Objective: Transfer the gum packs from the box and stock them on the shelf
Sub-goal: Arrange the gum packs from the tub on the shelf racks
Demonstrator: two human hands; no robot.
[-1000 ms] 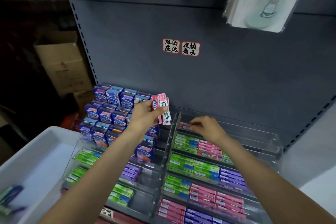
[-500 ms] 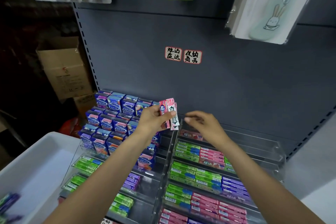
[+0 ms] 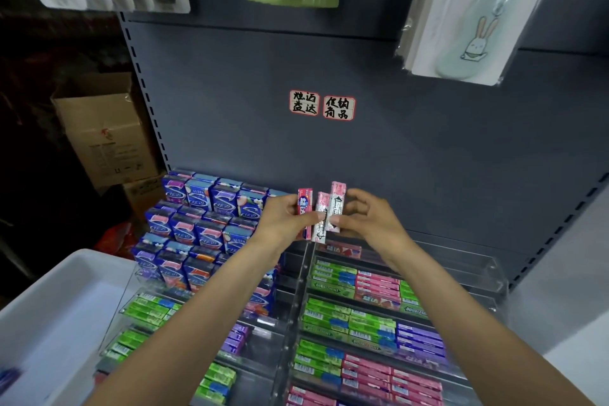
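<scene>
pink gum packs held upright between two hands above the rack

three slim pink gum packs stand upright in a small fan, held in the air just above the top tier of the clear acrylic rack. the left hand grips the left and middle packs, thumb across their fronts and fingers curled behind. the right hand pinches the rightmost, tallest pack, thumb at its lower front and fingers bent behind it. the two hands nearly meet at the packs.

just under the hands, one pink pack lies flat in the rack's top tier. the tiers below hold rows of green gum packs, pink ones and purple ones, lying lengthwise. to the left of the rack, blue and purple cartons stand stacked in stepped rows, with a second clear rack of green packs below them.

at lower left, the white box shows its rim and pale floor; something blue lies blurred in its near corner. behind everything rises the dark grey shelf panel with two small handwritten labels. a packet printed with a rabbit hangs at upper right, other hanging goods at the top, and cardboard boxes stand in the dark at left.
</scene>
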